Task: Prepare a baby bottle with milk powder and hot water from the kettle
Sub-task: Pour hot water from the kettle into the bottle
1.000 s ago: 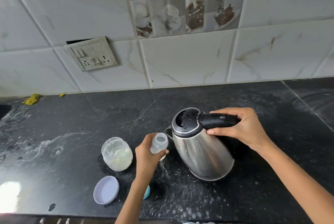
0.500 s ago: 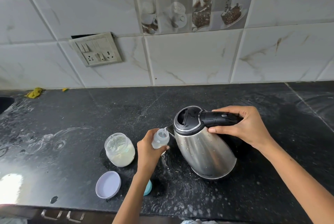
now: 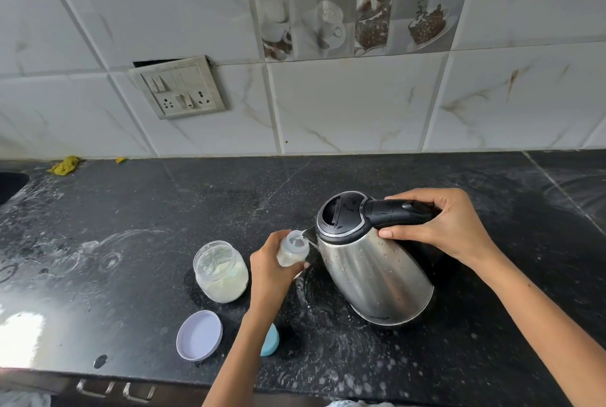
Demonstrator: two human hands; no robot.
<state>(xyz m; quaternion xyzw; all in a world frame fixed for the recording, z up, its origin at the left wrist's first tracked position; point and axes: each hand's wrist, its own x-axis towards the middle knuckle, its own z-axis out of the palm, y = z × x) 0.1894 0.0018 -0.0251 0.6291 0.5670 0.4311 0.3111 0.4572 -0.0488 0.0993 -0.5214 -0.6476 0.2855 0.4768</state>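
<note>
The right hand [image 3: 449, 226] is wrapped around the black handle of the steel electric kettle [image 3: 373, 262], tipping it leftward so the spout meets the mouth of the baby bottle [image 3: 292, 248]. A thin clear stream seems to pass from spout to bottle, though it is faint. The left hand [image 3: 270, 270] grasps the bottle by its body, lifted off the black bench [image 3: 131, 209] and leaned toward the spout, probably so the narrow opening catches the water without spilling. The kettle's base looks just above or barely on the bench; I cannot tell which.

Just left of the bottle stands the open jar of milk powder [image 3: 220, 270], its lilac lid [image 3: 199, 335] lying near the front edge, set aside for scooping. A blue cap [image 3: 271, 339], likely the bottle's, peeks out beside the left forearm, kept within reach for closing. The bench around the kettle is wet, so the bottle may be slippery.
</note>
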